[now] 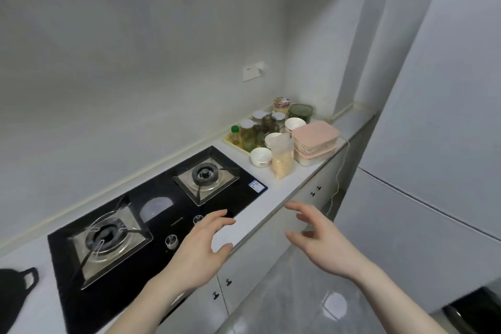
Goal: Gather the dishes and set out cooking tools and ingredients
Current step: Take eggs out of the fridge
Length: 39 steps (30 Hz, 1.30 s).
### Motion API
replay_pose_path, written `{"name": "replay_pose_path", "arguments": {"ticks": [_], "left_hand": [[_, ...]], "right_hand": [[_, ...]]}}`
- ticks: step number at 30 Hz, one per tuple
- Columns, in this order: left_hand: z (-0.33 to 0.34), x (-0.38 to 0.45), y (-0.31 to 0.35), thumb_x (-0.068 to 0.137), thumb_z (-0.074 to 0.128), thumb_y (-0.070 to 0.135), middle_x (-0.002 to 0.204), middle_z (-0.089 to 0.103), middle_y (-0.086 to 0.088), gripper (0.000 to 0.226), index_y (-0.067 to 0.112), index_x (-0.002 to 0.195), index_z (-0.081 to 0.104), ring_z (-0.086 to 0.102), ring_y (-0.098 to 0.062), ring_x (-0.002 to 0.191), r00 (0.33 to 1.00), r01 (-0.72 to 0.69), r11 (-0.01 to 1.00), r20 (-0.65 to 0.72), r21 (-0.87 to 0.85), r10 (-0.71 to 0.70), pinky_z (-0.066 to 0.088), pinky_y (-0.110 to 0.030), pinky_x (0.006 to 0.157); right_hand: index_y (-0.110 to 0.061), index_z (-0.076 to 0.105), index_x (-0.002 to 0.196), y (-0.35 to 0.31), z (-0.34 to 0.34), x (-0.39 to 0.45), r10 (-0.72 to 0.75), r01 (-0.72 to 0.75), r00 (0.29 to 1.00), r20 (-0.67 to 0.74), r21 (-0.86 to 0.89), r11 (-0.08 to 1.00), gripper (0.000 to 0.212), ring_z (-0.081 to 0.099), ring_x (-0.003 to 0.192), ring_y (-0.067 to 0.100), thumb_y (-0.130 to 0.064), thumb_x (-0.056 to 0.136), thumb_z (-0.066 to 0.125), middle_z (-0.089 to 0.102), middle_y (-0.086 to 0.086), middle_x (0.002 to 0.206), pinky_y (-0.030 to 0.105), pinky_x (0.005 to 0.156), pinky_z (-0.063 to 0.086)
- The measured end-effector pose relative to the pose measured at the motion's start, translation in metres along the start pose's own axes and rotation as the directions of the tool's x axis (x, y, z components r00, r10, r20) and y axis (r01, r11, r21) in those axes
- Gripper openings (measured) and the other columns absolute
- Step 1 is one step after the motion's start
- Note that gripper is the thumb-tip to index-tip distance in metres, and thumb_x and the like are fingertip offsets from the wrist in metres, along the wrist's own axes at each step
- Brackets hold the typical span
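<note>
My left hand [202, 248] hovers open over the front edge of the black gas hob [135, 214], holding nothing. My right hand [320, 241] is open in the air in front of the counter edge, also holding nothing. Far along the white counter [273, 198] stand three white bowls [260, 156], a clear bag of pale grains [282, 160], two stacked pink-lidded containers [315, 141] and a yellow tray [236, 147] of jars and bottles. A dark green tub [300, 112] sits behind them.
A black pan handle [20, 282] pokes in at the bottom left. White cabinet doors with small black knobs [228, 283] run under the counter. A white cord [337, 179] hangs off the counter edge. A tall white fridge [439, 144] stands on the right.
</note>
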<state>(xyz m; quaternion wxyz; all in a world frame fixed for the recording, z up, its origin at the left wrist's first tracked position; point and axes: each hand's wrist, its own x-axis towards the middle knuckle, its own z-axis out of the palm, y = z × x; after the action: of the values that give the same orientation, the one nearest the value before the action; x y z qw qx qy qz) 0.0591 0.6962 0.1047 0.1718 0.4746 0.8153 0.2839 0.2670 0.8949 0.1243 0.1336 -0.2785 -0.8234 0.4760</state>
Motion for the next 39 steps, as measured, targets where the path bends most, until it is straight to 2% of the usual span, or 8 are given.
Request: {"name": "replay_pose_path", "arguments": {"ticks": [7, 11, 15, 22, 25, 28, 35, 39], "left_hand": [[0.042, 0.124, 0.06, 0.094, 0.062, 0.033, 0.152, 0.032, 0.027, 0.043, 0.045, 0.134, 0.051, 0.032, 0.002, 0.141, 0.983, -0.16, 0.987, 0.091, 0.015, 0.158, 0.024, -0.019, 0.114], [0.067, 0.196, 0.1, 0.093, 0.062, 0.036, 0.152, 0.032, 0.028, 0.043, 0.047, 0.134, 0.051, 0.032, 0.003, 0.139, 0.963, -0.223, 0.973, 0.143, -0.058, 0.229, 0.03, -0.027, 0.117], [0.087, 0.262, 0.143, 0.093, 0.062, 0.033, 0.151, 0.034, 0.027, 0.042, 0.047, 0.131, 0.051, 0.031, 0.006, 0.136, 0.928, -0.298, 0.948, 0.196, -0.115, 0.316, 0.027, -0.023, 0.115], [0.111, 0.384, 0.228, 0.09, 0.068, 0.026, 0.146, 0.047, 0.012, 0.048, 0.03, 0.137, 0.055, 0.04, -0.006, 0.137, 0.847, -0.452, 0.885, 0.255, -0.112, 0.466, 0.033, -0.03, 0.116], [0.122, 0.427, 0.273, 0.09, 0.068, 0.027, 0.145, 0.047, 0.011, 0.054, 0.03, 0.141, 0.05, 0.046, -0.007, 0.133, 0.839, -0.455, 0.88, 0.264, -0.137, 0.475, 0.036, -0.024, 0.108], [0.136, 0.471, 0.317, 0.089, 0.067, 0.026, 0.148, 0.043, 0.007, 0.062, 0.028, 0.147, 0.043, 0.045, -0.011, 0.133, 0.849, -0.439, 0.881, 0.238, -0.177, 0.471, 0.039, -0.03, 0.11], [0.173, 0.55, 0.394, 0.085, 0.073, 0.028, 0.159, 0.03, 0.0, 0.089, 0.024, 0.158, 0.021, 0.04, -0.02, 0.141, 0.951, -0.259, 0.905, 0.078, -0.337, 0.301, 0.038, -0.04, 0.114], [0.189, 0.568, 0.417, 0.085, 0.074, 0.022, 0.13, 0.051, 0.014, 0.072, 0.024, 0.147, 0.036, 0.05, -0.007, 0.115, 0.969, -0.202, 0.878, 0.044, -0.433, 0.245, 0.038, -0.024, 0.094]], "right_hand": [[-0.05, 0.049, 0.132, 0.044, -0.077, 0.01, 0.078, -0.073, 0.973, -0.216, 0.035, 0.997, 0.047, 0.045, 0.129, -0.004, -0.028, 0.094, 0.068, 0.047, -0.028, 0.138, 0.027, 0.102, 0.048], [-0.047, 0.05, 0.133, 0.064, -0.123, 0.025, 0.135, -0.131, 0.948, -0.288, 0.035, 0.991, 0.048, 0.046, 0.129, -0.007, -0.026, 0.094, 0.068, 0.047, -0.029, 0.14, 0.026, 0.104, 0.047], [-0.047, 0.05, 0.133, 0.083, -0.175, 0.048, 0.184, -0.182, 0.907, -0.378, 0.042, 0.982, 0.047, 0.045, 0.128, -0.007, -0.027, 0.094, 0.068, 0.047, -0.029, 0.139, 0.018, 0.099, 0.045], [-0.049, 0.05, 0.131, 0.117, -0.239, 0.069, 0.241, -0.224, 0.839, -0.488, 0.095, 0.97, 0.046, 0.044, 0.128, -0.011, -0.027, 0.095, 0.067, 0.047, -0.029, 0.14, 0.018, 0.1, 0.044], [-0.05, 0.05, 0.131, 0.131, -0.267, 0.075, 0.253, -0.235, 0.822, -0.51, 0.1, 0.967, 0.046, 0.044, 0.127, -0.012, -0.026, 0.095, 0.067, 0.048, -0.029, 0.139, 0.019, 0.101, 0.045], [-0.05, 0.049, 0.132, 0.147, -0.305, 0.087, 0.249, -0.233, 0.815, -0.524, 0.098, 0.967, 0.047, 0.044, 0.127, -0.011, -0.026, 0.095, 0.066, 0.046, -0.031, 0.139, 0.022, 0.104, 0.045], [-0.049, 0.049, 0.134, 0.186, -0.384, 0.114, 0.227, -0.214, 0.844, -0.486, 0.083, 0.973, 0.047, 0.043, 0.13, -0.01, -0.029, 0.095, 0.065, 0.043, -0.034, 0.139, 0.025, 0.107, 0.044], [-0.047, 0.049, 0.134, 0.203, -0.41, 0.126, 0.215, -0.213, 0.86, -0.463, 0.058, 0.975, 0.046, 0.045, 0.13, -0.006, -0.029, 0.095, 0.065, 0.044, -0.03, 0.141, 0.025, 0.106, 0.045]]}}
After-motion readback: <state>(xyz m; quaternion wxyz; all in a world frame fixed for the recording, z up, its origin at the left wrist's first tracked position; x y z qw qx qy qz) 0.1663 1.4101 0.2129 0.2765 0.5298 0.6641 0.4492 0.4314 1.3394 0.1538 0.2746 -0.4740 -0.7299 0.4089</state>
